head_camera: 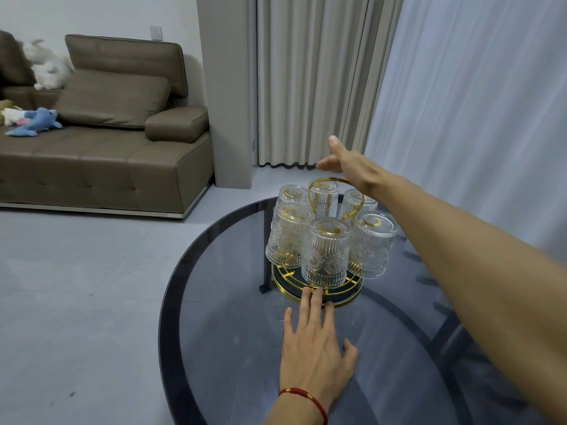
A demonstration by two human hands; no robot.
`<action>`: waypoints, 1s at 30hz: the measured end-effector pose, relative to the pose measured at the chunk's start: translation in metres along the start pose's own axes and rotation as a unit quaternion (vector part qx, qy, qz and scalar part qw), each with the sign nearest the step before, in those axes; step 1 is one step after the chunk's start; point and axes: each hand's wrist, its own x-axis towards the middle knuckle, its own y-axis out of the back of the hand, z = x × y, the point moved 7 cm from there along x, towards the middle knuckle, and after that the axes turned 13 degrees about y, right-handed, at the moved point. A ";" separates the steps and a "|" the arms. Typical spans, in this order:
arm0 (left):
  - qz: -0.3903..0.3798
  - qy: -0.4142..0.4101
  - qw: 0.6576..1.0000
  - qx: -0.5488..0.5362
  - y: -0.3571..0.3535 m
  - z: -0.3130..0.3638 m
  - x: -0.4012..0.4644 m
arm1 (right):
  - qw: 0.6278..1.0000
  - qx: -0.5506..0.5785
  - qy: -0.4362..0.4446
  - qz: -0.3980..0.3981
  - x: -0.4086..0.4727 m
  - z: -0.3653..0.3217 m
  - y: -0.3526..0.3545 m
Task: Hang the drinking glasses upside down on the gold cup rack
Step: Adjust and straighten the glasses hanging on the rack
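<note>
- Six embossed drinking glasses (325, 250) hang inverted on the gold cup rack (319, 288), mid-table.
- Left hand (313, 348), fingers flat, steadies its base.
- Right hand (346, 164) hovers spread, empty; withdraw it clear of the handle.

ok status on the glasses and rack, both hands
Left hand open, flat on glass table, fingers touching gold cup rack base. Right hand open, empty, above rack handle. Six glasses hung upside down. Nothing in the way.

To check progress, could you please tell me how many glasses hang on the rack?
6, all upside down: front centre, front left, front right, back left, back centre, back right.
</note>
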 end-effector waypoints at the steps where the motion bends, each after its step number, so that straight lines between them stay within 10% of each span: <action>1: 0.003 0.001 1.000 -0.003 0.000 0.000 0.000 | 0.999 -0.013 0.021 0.029 -0.001 -0.007 0.004; 4: 0.003 -0.001 1.000 -0.009 0.001 0.000 0.000 | 0.990 -0.087 0.077 0.077 -0.004 -0.028 0.007; 12: 0.001 0.005 1.000 -0.027 0.001 0.000 0.001 | 0.982 -0.159 -0.023 -0.097 0.007 -0.030 -0.034; 30: 0.035 0.001 0.999 -0.039 0.004 0.000 0.003 | 0.991 -0.098 -0.035 -0.087 0.023 -0.029 -0.040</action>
